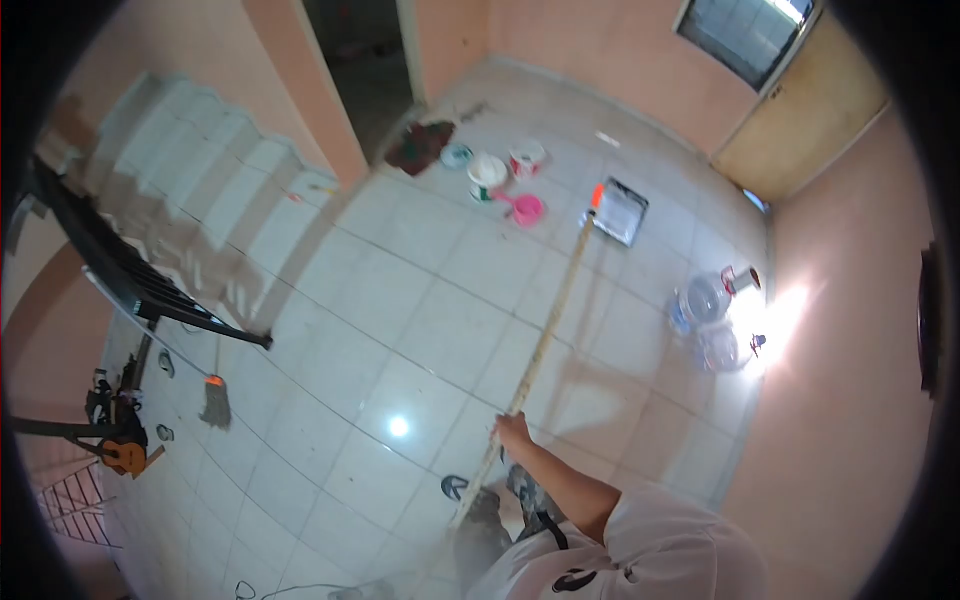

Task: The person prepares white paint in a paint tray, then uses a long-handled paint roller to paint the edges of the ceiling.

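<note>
My right hand [512, 431] is closed around a long wooden pole [552, 325]. The pole slants away from me, up to the far side of the floor. At its far end an orange piece [598, 195], perhaps part of a paint roller, meets the left edge of a dark-rimmed paint tray [626, 212] with a pale inside. The near end of the pole runs down beside my legs. My left hand is out of the frame.
Left of the tray are a pink dipper [526, 209], white buckets [528, 158] and a dark red cloth [420, 147]. Large clear water bottles [708, 297] stand by the right wall. Stairs [200, 180], a black railing [130, 270] and a mop [215, 402] are at left.
</note>
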Demonstrator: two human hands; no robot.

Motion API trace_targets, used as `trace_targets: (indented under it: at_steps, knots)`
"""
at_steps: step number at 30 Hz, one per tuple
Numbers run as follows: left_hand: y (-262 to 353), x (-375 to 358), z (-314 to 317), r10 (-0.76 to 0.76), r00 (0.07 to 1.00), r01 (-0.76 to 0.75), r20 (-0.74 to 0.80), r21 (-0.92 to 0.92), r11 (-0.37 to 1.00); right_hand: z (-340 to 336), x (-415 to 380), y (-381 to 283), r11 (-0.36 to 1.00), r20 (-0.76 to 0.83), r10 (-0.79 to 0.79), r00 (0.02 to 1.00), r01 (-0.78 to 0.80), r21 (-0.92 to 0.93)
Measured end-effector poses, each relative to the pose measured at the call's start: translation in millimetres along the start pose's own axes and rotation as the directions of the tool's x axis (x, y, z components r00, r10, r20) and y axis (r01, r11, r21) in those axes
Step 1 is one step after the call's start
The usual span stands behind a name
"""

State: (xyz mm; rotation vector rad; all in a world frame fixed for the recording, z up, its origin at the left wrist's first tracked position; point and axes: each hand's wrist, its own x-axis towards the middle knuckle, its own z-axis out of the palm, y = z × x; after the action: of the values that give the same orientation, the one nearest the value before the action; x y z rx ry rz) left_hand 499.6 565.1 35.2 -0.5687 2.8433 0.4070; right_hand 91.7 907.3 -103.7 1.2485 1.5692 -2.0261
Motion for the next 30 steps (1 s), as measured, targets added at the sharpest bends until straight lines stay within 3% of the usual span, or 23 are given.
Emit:
trace_targets:
  at_steps: [4, 7, 8, 11, 15, 17, 18, 24, 28, 30]
  knots:
    - [5.7, -7.8, 14.2, -0.017, 0.997, 0.016, 0.082, 0.016, 1.0, -19.4, 18.3, 23.6, 0.992, 0.063, 0.124, 0.99, -0.124, -0.002]
    - [-5.8, -15.8, 36.8, -0.002, 0.998, 0.004, 0.056, -0.045, 0.999, -33.1, 29.7, 55.6, 0.991, 0.018, 0.115, 0.993, -0.114, -0.067]
    - [-6.5, -17.2, 32.6, 0.01, 0.996, -0.006, 0.09, -0.039, 0.999, -33.7, 20.7, 57.8, 0.994, -0.091, 0.053, 0.994, -0.061, -0.088]
    - [-9.5, -3.3, 29.2, 0.026, 0.989, -0.019, 0.146, -0.05, 0.999, -46.3, 24.2, 78.0, 0.975, -0.02, 0.112, 0.994, -0.113, -0.192]
    - [-28.5, 5.3, 39.9, 0.008, 0.99, 0.003, 0.144, -0.074, 0.997, -54.6, 34.7, 126.2, 0.981, 0.056, 0.137, 0.989, -0.127, -0.144]
    - [-52.6, 5.1, 57.8, 0.018, 0.986, -0.014, 0.167, -0.027, 1.0, -58.5, 40.0, 147.3, 0.971, 0.091, 0.218, 0.972, -0.207, -0.121]
    - [-62.2, 5.9, 68.6, 0.039, 0.988, -0.026, 0.147, -0.089, 0.996, -58.8, 43.8, 157.7, 0.963, 0.112, 0.258, 0.96, -0.246, -0.111]
    - [-103.5, 18.7, 152.1, -0.096, 0.922, 0.091, 0.376, 0.031, 0.995, -74.3, 95.2, 241.8, 0.972, 0.17, 0.191, 0.967, -0.211, 0.106]
    - [-110.5, 23.6, 219.3, -0.126, 0.891, 0.127, 0.436, 0.026, 0.992, -93.9, 138.6, 272.3, 0.977, 0.205, 0.196, 0.959, -0.209, 0.045]
    - [-106.8, 32.3, 248.3, -0.128, 0.876, 0.125, 0.466, 0.038, 0.991, -89.9, 146.7, 263.3, 0.961, 0.114, 0.273, 0.955, -0.275, 0.001]
